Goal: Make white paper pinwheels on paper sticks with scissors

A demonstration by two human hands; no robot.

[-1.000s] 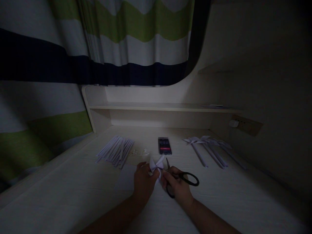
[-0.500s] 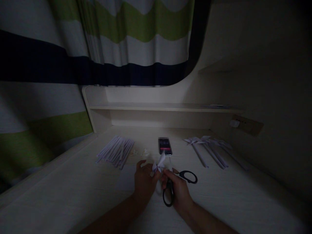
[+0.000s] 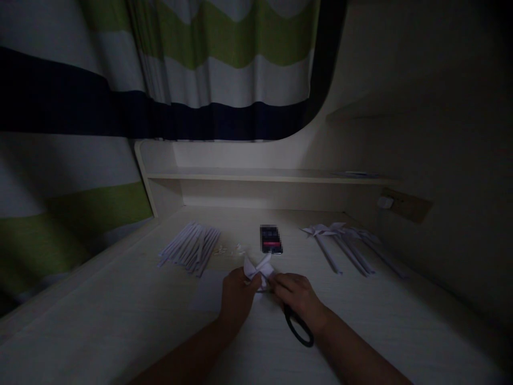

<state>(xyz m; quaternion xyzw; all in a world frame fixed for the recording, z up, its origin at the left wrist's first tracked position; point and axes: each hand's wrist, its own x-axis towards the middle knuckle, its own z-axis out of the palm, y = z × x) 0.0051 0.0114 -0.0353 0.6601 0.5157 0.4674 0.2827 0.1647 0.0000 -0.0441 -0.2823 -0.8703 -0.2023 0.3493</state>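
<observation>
My left hand [image 3: 237, 294] is closed on a small white paper pinwheel [image 3: 258, 270], with the thumb across its front and its folded blades pointing up and outward. My right hand [image 3: 298, 297] is palm down at the pinwheel's right side, fingers bent and close to the paper. Black-handled scissors [image 3: 298, 329] are under my right hand, one loop showing below the palm. A thin dark strip below the pinwheel looks like their blades. The right fingertips are partly hidden, so whether they also touch the paper is unclear.
White paper sticks [image 3: 190, 246] lie in a pile on the left. Small pale bits [image 3: 230, 249] are beside them. A phone [image 3: 271, 239] lies behind my hands. Pinwheels on sticks [image 3: 344, 243] lie at right. A paper sheet [image 3: 206, 291] is partly under my left hand.
The scissors were spread, with both loops visible; now one loop shows, lower and turned right. My right hand has rolled palm down. The pinwheel has turned more toward me.
</observation>
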